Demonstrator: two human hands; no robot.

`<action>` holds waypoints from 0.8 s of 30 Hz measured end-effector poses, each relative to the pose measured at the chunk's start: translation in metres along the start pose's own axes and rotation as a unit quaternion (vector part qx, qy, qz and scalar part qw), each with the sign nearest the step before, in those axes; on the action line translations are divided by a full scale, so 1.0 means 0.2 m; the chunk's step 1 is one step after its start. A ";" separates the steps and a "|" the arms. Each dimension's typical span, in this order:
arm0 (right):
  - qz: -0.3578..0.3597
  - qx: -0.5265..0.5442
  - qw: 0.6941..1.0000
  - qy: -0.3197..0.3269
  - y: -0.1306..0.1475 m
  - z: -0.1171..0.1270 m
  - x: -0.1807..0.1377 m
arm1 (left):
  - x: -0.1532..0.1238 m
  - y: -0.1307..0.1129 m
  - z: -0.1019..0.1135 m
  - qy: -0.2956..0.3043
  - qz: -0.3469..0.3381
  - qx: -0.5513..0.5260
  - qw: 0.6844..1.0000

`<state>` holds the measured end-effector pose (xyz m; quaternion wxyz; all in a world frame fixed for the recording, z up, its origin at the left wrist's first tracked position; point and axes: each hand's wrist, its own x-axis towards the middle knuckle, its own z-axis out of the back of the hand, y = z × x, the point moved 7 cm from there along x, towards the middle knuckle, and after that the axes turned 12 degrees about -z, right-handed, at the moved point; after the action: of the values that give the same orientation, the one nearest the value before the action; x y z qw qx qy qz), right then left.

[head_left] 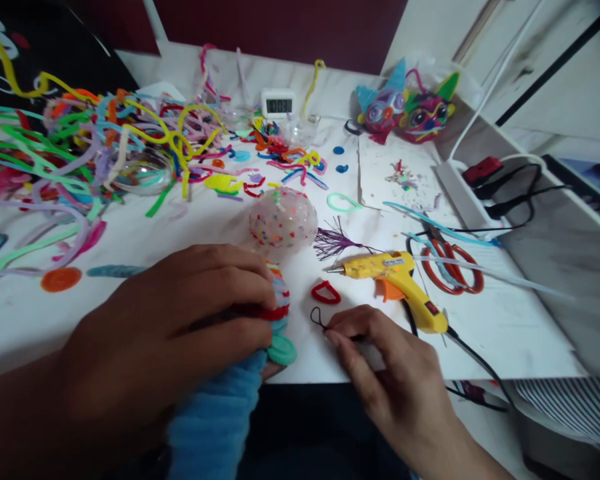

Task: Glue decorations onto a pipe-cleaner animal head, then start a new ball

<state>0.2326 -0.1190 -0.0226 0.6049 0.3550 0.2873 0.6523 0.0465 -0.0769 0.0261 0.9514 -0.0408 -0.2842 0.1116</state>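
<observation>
My left hand is wrapped round a pipe-cleaner figure with red, blue and teal fuzzy parts, held at the table's front edge; a light blue fuzzy body hangs below it. My right hand pinches a thin black pipe-cleaner loop against the white tabletop. A small red pipe-cleaner loop lies just above that. A yellow glue gun with an orange trigger lies to the right of my right hand, nozzle pointing left.
A clear ball with coloured sprinkles and a purple tassel lie mid-table. A heap of coloured pipe cleaners fills the left. Red scissors, a white timer, two finished masked figures and a power strip are right and back.
</observation>
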 end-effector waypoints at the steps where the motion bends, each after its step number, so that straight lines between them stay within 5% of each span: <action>1: -0.007 0.029 0.999 -0.017 0.00 0.02 0.00 | 0.00 0.00 0.00 -0.001 0.003 -0.001 1.000; 9: 0.002 0.132 0.988 -0.085 0.11 0.05 0.01 | 0.00 0.01 0.00 -0.007 0.031 -0.005 0.999; 24: 0.036 0.147 0.987 -0.051 0.17 0.05 0.00 | 0.02 -0.01 0.01 -0.025 0.008 0.003 1.000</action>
<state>0.2209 -0.1220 0.0098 0.5358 0.4830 0.3364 0.6053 0.0479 -0.0774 0.0300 0.9432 -0.0374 -0.3072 0.1209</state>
